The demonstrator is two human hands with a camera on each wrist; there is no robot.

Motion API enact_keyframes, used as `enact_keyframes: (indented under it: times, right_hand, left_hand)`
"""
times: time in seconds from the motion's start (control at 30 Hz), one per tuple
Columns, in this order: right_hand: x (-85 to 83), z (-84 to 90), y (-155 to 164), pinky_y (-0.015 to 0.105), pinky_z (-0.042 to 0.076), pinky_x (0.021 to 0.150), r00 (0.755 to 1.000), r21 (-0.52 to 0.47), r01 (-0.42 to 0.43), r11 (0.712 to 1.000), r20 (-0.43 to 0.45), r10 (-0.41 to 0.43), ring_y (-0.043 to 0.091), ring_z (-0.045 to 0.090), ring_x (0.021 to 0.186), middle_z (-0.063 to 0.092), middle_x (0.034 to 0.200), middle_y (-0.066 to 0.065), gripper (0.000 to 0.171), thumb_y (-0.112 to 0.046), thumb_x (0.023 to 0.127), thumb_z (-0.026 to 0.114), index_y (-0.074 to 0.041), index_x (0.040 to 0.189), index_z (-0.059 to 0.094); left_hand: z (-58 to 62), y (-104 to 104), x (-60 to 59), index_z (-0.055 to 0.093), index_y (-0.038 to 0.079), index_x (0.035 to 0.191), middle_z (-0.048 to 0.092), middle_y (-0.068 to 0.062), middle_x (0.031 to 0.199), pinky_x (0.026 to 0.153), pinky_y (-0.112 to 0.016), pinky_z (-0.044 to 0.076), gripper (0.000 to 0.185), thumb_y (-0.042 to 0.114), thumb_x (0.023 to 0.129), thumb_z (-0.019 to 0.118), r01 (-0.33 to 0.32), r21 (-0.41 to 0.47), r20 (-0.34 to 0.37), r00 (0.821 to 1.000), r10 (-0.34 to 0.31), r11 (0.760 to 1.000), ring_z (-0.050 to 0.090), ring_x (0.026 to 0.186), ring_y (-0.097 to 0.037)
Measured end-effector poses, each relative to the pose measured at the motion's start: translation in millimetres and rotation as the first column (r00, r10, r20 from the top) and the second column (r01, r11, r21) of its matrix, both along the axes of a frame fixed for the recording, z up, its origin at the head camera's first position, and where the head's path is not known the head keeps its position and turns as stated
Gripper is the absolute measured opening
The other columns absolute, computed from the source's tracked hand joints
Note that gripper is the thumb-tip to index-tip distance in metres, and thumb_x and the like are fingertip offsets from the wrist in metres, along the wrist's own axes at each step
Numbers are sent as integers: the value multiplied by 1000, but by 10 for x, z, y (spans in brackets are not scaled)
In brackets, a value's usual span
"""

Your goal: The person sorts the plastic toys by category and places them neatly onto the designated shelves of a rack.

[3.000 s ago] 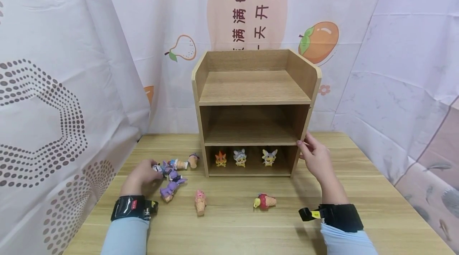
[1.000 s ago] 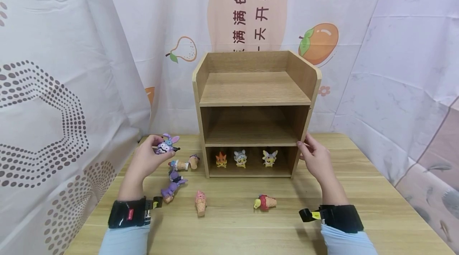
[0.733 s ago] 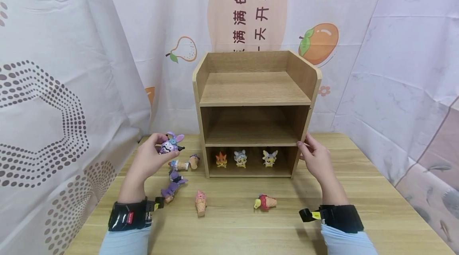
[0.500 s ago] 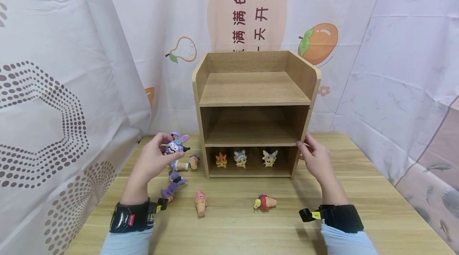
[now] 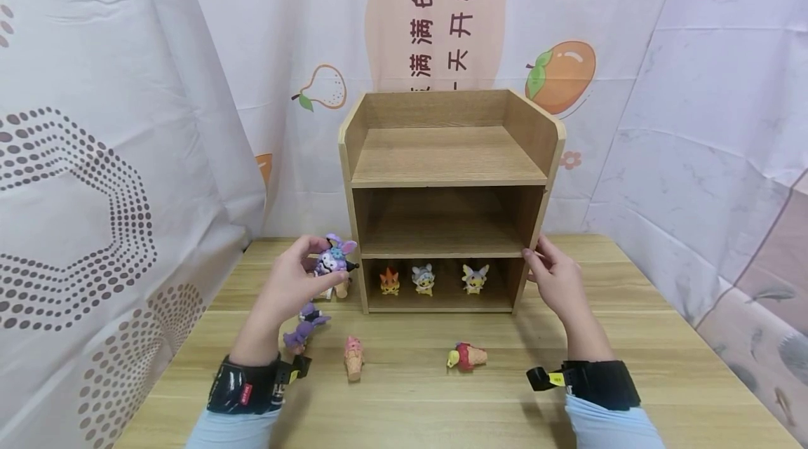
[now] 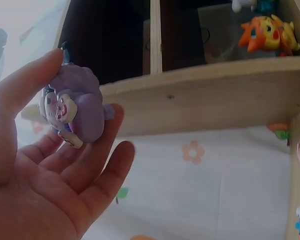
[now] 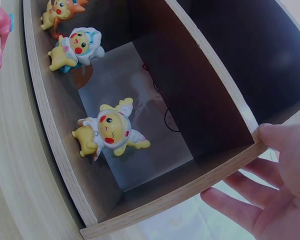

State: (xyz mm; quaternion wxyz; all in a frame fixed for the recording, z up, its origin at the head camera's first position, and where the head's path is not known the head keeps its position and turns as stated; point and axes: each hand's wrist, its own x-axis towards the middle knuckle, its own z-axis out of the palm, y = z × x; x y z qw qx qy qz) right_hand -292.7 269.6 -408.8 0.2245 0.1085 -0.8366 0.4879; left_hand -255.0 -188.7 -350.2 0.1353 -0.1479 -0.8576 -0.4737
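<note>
- The left hand (image 5: 292, 285) holds a purple bunny-eared figurine (image 5: 335, 258) pinched between thumb and curled fingertips, lifted off the tabletop (image 5: 404, 393); in the left wrist view the figurine (image 6: 72, 107) lies against the fingers (image 6: 97, 150) with the thumb on its upper side.
- The figurine hangs just beside the left wall of the wooden shelf unit (image 5: 448, 154), level with the front edge of the middle shelf, at about 9 o'clock from the unit's lower opening.
- The right hand (image 5: 555, 284) rests on the right side panel of the shelf unit, thumb on its front edge and relaxed fingers along the outside; the right wrist view shows the thumb (image 7: 285, 150) lying on the board's edge. It pinches nothing else.
- Inside the bottom compartment stand three small figures in a row: an orange one (image 5: 388, 280) on the left, a grey-hooded one (image 5: 421, 278) in the middle, a yellow winged one (image 5: 474, 277) on the right.
- On the tabletop, at 6 o'clock from the held figurine, lies a purple toy (image 5: 301, 330) close by the left forearm; partly hidden behind the hand is another small toy (image 5: 341, 288).
- A pink ice-cream-cone toy (image 5: 353, 356) lies at 6 o'clock from the shelf's left wall, and a red-and-yellow cone toy (image 5: 466, 355) lies on its side before the shelf's right half, well apart from both hands.
</note>
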Motion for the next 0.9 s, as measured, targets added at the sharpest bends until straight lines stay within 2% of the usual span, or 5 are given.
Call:
enact_keyframes:
  times: [0.17, 0.43, 0.53, 0.77, 0.9]
  right_hand:
    - [-3, -2, -6, 45, 59, 75, 1000, -4, -1, 1000, 4, 1, 41, 60, 121, 57, 138, 29, 52, -24, 108, 53, -4, 154, 42]
    - [4, 3, 2, 19, 57, 70, 1000, 0, 1, 1000, 11, -1, 42, 59, 122, 55, 140, 29, 53, -26, 108, 52, -6, 156, 40]
    - [5, 9, 6, 19, 56, 70, 1000, 1, 1, 1000, 15, -1, 42, 58, 123, 55, 140, 29, 54, -26, 108, 52, -7, 156, 39]
    - [12, 16, 7, 19, 57, 70, 1000, 7, -3, 1000, 21, 3, 42, 58, 122, 55, 141, 29, 54, -26, 108, 52, -5, 156, 39]
    - [13, 12, 6, 19, 56, 70, 1000, 6, -3, 1000, 23, 3, 42, 58, 123, 54, 141, 29, 53, -25, 108, 52, -6, 156, 39]
  left_hand:
    - [-10, 91, 10, 60, 8, 117, 68, -7, 106, 75, -33, 56, 52, 23, 78, 90, 3, -2, -51, 999, -4, 1000, 64, 90, -22]
    - [-20, 243, 32, 60, 7, 115, 68, -6, 107, 84, -42, 56, 51, 21, 77, 91, 29, 46, -70, 997, -25, 999, 65, 93, -22]
    - [-25, 296, 45, 60, 7, 115, 67, -6, 106, 83, -40, 56, 52, 22, 76, 92, 34, 62, -73, 997, -29, 997, 66, 92, -21]
    - [-51, 442, 75, 60, 7, 115, 65, -8, 109, 85, -46, 57, 53, 21, 76, 92, 48, 113, -57, 997, -42, 992, 67, 94, -22]
    - [-66, 518, 84, 60, 7, 117, 65, -7, 111, 84, -40, 58, 54, 22, 76, 92, 51, 109, -56, 997, -45, 993, 67, 95, -22]
